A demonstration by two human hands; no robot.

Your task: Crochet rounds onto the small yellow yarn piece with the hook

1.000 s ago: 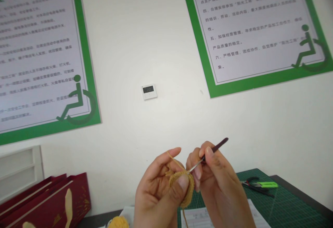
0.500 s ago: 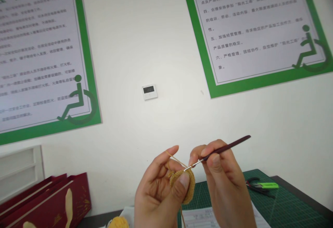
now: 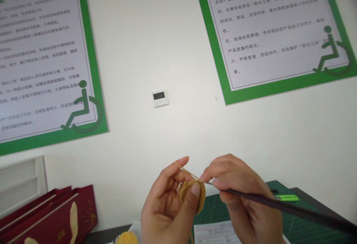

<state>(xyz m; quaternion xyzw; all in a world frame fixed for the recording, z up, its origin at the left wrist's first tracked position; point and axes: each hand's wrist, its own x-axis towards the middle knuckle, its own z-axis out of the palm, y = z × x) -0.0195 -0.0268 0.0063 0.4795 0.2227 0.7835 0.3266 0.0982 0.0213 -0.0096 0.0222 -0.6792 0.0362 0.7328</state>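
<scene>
Between the thumb and fingers of my left hand (image 3: 169, 203) is a small round mustard-yellow crochet piece (image 3: 201, 202). A strand of the same yarn (image 3: 186, 170) runs over my raised left index finger to the edge of the piece. My right hand (image 3: 242, 192) grips a crochet hook (image 3: 251, 196) with a dark handle. Its thin metal end meets the top edge of the piece, and the tip is hidden there by stitches and fingers. The handle's back end points down to the right, toward the camera.
A green cutting mat (image 3: 306, 214) covers part of the table, with a printed sheet (image 3: 214, 233) and a bright green cutter (image 3: 287, 198) on it. Dark red gift bags (image 3: 80, 210) stand at left, near a yellow yarn ball (image 3: 126, 238). A thermostat (image 3: 160, 98) and posters hang on the wall.
My right hand has turned the hook, so its handle end swings from up-right to down-right. The metal end now sits lower at the piece's edge. My left hand has shifted slightly left.
</scene>
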